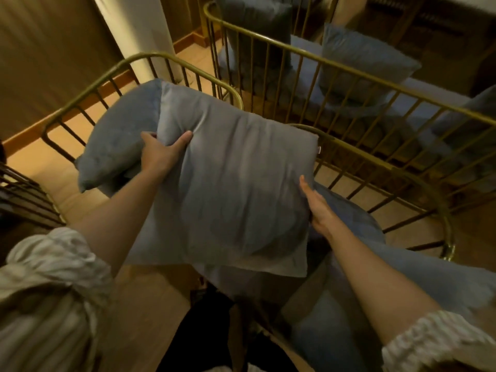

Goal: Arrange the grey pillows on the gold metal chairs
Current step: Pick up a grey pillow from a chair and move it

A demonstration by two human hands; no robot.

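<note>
A large grey pillow [233,189] fills the middle of the head view, held above a gold metal chair [150,57]. My left hand [163,150] pinches its upper left edge. My right hand [318,205] presses flat against its right side, fingers extended. A second, bluer grey pillow [118,135] lies behind it on the chair's left side. Another grey pillow [418,272] lies under my right forearm at the lower right. A longer gold chair [335,63] behind carries two more pillows, one upright [257,30] and one leaning [359,60].
The curved gold rail [440,210] of the near chair wraps around the right side. A white column [150,30] and brown wall stand at the back left. Another dark metal frame [24,194] sits at the left edge. Wooden floor shows between the chairs.
</note>
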